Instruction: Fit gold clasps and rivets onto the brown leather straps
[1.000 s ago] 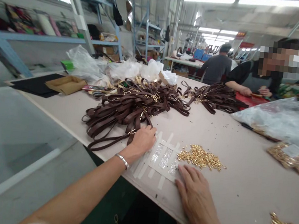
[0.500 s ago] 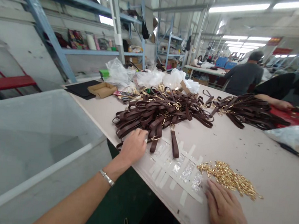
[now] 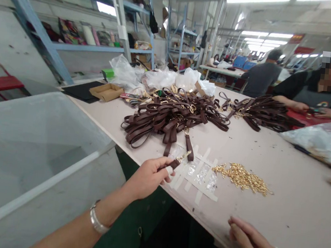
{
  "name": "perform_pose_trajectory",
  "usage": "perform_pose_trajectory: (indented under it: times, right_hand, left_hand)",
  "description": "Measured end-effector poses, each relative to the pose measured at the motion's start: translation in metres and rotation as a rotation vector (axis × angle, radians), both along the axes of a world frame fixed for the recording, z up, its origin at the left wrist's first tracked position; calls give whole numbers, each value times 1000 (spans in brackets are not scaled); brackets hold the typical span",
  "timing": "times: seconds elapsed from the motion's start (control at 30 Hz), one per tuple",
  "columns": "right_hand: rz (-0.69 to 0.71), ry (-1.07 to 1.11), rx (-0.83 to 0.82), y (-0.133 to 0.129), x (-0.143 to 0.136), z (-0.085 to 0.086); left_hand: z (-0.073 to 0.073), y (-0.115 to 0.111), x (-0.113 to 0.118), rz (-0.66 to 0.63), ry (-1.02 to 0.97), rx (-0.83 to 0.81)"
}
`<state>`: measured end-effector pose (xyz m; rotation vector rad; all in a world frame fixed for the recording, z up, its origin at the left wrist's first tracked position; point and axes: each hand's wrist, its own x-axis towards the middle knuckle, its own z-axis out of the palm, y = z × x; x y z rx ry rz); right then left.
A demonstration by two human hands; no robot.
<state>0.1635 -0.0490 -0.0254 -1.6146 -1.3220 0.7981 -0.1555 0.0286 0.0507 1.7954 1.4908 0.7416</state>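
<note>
My left hand (image 3: 150,177) pinches a dark brown wrist strap (image 3: 174,164), whose gold clasp points up and to the right over the table edge. Behind it lies a large pile of brown straps (image 3: 162,119) with gold hardware. One single strap (image 3: 189,147) lies apart at the pile's near side. My right hand (image 3: 255,244) hovers by the front edge at lower right, thumb and fingers pressed together; whether something small sits between them cannot be made out. A heap of small gold metal pieces (image 3: 244,177) lies beyond it, beside clear plastic taped down with pale strips (image 3: 199,179).
A grey bin (image 3: 48,139) stands left of the table. At the back are clear plastic bags (image 3: 158,78), an open cardboard box (image 3: 106,91) and black sheets (image 3: 82,90). A second strap pile (image 3: 267,111) lies near a co-worker (image 3: 319,93). A plastic bag (image 3: 325,145) rests at right.
My left hand has come away from the pile toward me with a strap. My right hand has drawn back from beside the gold pieces, its fingers now pinched. The view has shifted slightly.
</note>
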Motion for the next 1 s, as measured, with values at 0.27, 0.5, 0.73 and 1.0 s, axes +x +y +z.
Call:
perform_pose_trajectory:
  times: [0.27,0.5,0.73,1.0]
  right_hand:
    - [90,632,-126,-34,-53,12]
    - [57,756,-230,-47,-58,12]
    - [55,494,-220,-50,-53,9]
    - [43,564,-105,-48,-62,10]
  left_hand:
    - [-32,-68,80,-180,-714,-534]
    - [-34,-83,95,-298,-689,-556]
    - [-33,-90,97,-297,-599,-397]
    - [-40,-88,100,-325,-350,-279]
